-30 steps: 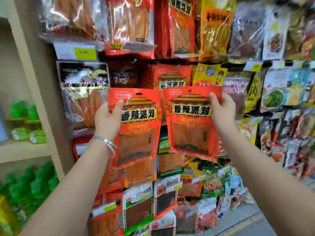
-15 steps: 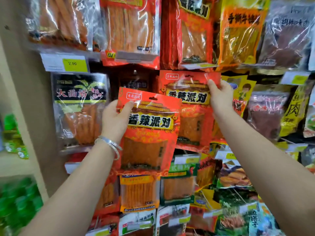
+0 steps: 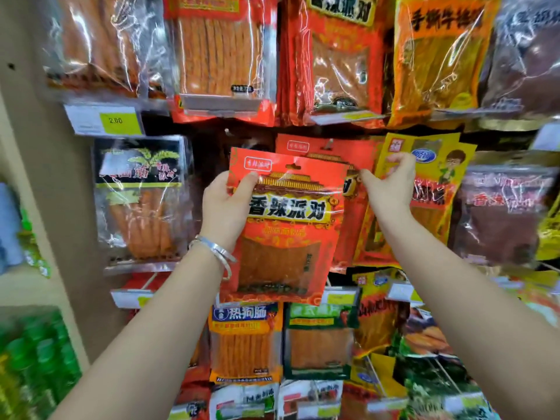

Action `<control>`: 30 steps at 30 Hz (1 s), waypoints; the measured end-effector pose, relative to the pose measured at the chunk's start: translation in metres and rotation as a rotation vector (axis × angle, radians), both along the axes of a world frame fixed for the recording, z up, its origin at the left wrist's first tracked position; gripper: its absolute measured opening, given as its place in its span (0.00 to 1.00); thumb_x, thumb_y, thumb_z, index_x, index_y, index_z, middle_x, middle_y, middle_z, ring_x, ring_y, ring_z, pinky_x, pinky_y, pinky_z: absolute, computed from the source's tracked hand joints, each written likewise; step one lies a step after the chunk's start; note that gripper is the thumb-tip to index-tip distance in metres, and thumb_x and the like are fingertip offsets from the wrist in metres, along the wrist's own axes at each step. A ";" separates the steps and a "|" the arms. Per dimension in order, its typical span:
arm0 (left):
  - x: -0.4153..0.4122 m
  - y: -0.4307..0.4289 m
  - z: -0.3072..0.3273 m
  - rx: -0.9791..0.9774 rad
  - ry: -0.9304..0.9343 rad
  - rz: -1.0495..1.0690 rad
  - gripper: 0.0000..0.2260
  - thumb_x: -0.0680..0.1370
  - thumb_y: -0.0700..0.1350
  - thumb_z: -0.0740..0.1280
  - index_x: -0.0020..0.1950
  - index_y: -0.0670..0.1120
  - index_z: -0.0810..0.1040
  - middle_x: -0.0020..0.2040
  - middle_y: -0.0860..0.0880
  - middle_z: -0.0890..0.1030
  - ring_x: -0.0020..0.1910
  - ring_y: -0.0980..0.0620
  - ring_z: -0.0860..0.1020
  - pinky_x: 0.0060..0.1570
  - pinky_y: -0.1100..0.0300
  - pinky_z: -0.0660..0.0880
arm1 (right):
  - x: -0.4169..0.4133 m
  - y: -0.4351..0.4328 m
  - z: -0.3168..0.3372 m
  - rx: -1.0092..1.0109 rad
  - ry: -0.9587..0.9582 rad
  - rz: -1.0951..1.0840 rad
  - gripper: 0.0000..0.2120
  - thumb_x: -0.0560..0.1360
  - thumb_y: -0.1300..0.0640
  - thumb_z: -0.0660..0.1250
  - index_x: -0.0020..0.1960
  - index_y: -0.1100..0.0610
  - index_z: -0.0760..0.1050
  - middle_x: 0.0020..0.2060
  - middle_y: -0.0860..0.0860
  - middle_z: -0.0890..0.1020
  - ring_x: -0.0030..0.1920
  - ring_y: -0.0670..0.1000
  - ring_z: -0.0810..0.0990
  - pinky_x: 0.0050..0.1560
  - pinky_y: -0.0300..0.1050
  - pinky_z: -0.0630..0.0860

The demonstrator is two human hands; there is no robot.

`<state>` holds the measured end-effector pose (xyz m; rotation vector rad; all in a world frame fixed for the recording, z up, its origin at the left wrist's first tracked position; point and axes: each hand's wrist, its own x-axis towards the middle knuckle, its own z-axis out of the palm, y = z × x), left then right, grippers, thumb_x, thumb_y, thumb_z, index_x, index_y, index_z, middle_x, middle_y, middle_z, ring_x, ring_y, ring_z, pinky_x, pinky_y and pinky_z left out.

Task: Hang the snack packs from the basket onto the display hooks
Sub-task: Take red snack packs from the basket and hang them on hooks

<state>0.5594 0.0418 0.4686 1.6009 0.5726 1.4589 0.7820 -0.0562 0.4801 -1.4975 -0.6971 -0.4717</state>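
Shop display wall (image 3: pixel 209 153) crammed with hanging snack bags, two red ones in hand

Left hand (image 3: pixel 225 207) has a closed grip on the red snack pack (image 3: pixel 288 237) at its top-left edge, thumb on the front, holding it up at the wall. Right hand (image 3: pixel 391 186) is curled tight, pinching what looks like the right edge of the second red pack (image 3: pixel 321 147) hanging behind. Since half a second ago the front pack has moved up and right over the second one, and the right hand has dropped from its top corner.

Left of your left hand (image 3: pixel 225 204) stands a beige post (image 3: pixel 60 207); beyond it, shelves (image 3: pixel 21 289) hold blurred green bottles (image 3: pixel 36 353). Up-left of that hand hangs a yellow price tag (image 3: pixel 119 120); just above it, dark backboard (image 3: pixel 209 140).
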 end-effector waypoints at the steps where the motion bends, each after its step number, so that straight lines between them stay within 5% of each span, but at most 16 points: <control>1: 0.002 -0.002 0.002 0.007 -0.008 -0.001 0.09 0.66 0.61 0.66 0.34 0.57 0.78 0.42 0.41 0.82 0.46 0.38 0.80 0.48 0.38 0.77 | -0.001 -0.001 -0.002 -0.012 0.018 0.023 0.13 0.72 0.54 0.70 0.49 0.55 0.68 0.41 0.48 0.69 0.41 0.49 0.68 0.41 0.41 0.63; 5: 0.014 -0.010 0.010 0.010 -0.034 -0.001 0.05 0.69 0.57 0.67 0.34 0.60 0.79 0.37 0.51 0.81 0.42 0.45 0.81 0.49 0.40 0.77 | -0.012 -0.007 -0.003 0.033 0.248 0.505 0.17 0.78 0.41 0.58 0.39 0.53 0.71 0.28 0.47 0.72 0.29 0.45 0.71 0.29 0.36 0.68; 7: 0.020 -0.013 0.010 -0.005 -0.046 -0.007 0.06 0.71 0.56 0.67 0.35 0.57 0.78 0.39 0.50 0.81 0.41 0.48 0.80 0.49 0.40 0.77 | -0.013 -0.010 -0.005 0.062 0.280 0.595 0.17 0.77 0.40 0.61 0.39 0.53 0.71 0.26 0.45 0.72 0.26 0.43 0.69 0.25 0.34 0.66; 10: 0.029 -0.018 0.007 0.033 -0.055 -0.061 0.04 0.73 0.55 0.67 0.39 0.60 0.80 0.44 0.49 0.84 0.46 0.48 0.82 0.52 0.42 0.77 | -0.007 -0.014 -0.007 0.075 0.199 0.578 0.15 0.73 0.41 0.67 0.39 0.51 0.69 0.34 0.46 0.74 0.35 0.47 0.73 0.38 0.40 0.69; 13: 0.040 -0.020 0.005 0.066 -0.039 -0.085 0.03 0.74 0.54 0.67 0.43 0.57 0.79 0.46 0.49 0.83 0.49 0.47 0.81 0.54 0.42 0.76 | -0.006 -0.015 -0.002 0.033 0.274 0.688 0.16 0.72 0.41 0.69 0.54 0.50 0.76 0.47 0.43 0.83 0.48 0.45 0.82 0.46 0.42 0.77; 16: 0.048 -0.017 0.006 0.078 -0.039 -0.106 0.05 0.76 0.48 0.67 0.51 0.53 0.76 0.51 0.47 0.82 0.52 0.47 0.80 0.57 0.43 0.75 | -0.006 -0.015 0.005 0.052 0.215 0.626 0.07 0.74 0.45 0.68 0.49 0.47 0.78 0.45 0.45 0.85 0.47 0.46 0.83 0.52 0.49 0.79; 20: 0.050 -0.015 0.014 0.195 0.012 -0.055 0.28 0.75 0.41 0.68 0.73 0.49 0.61 0.69 0.47 0.69 0.66 0.53 0.71 0.67 0.51 0.68 | -0.003 -0.017 0.023 0.102 0.052 0.522 0.03 0.76 0.50 0.67 0.43 0.47 0.78 0.43 0.45 0.84 0.46 0.46 0.83 0.52 0.49 0.78; 23: 0.053 -0.012 0.023 0.364 0.084 -0.036 0.28 0.76 0.42 0.64 0.75 0.51 0.59 0.71 0.53 0.64 0.71 0.54 0.64 0.71 0.50 0.62 | -0.002 -0.012 0.036 0.088 0.013 0.475 0.03 0.76 0.49 0.67 0.45 0.47 0.77 0.46 0.47 0.84 0.49 0.48 0.82 0.54 0.49 0.77; 28: 0.059 -0.018 0.027 0.402 0.169 -0.172 0.26 0.78 0.46 0.60 0.75 0.56 0.59 0.68 0.63 0.62 0.73 0.58 0.59 0.73 0.55 0.58 | -0.002 0.000 0.046 0.059 0.025 0.369 0.07 0.77 0.49 0.66 0.40 0.46 0.74 0.39 0.43 0.80 0.42 0.44 0.78 0.45 0.45 0.72; 30: 0.060 -0.018 0.027 0.390 0.170 -0.185 0.25 0.78 0.46 0.60 0.75 0.57 0.59 0.67 0.64 0.62 0.72 0.59 0.60 0.72 0.56 0.59 | 0.002 0.005 0.044 0.013 0.030 0.327 0.07 0.77 0.48 0.65 0.46 0.51 0.77 0.43 0.46 0.81 0.45 0.47 0.79 0.48 0.47 0.73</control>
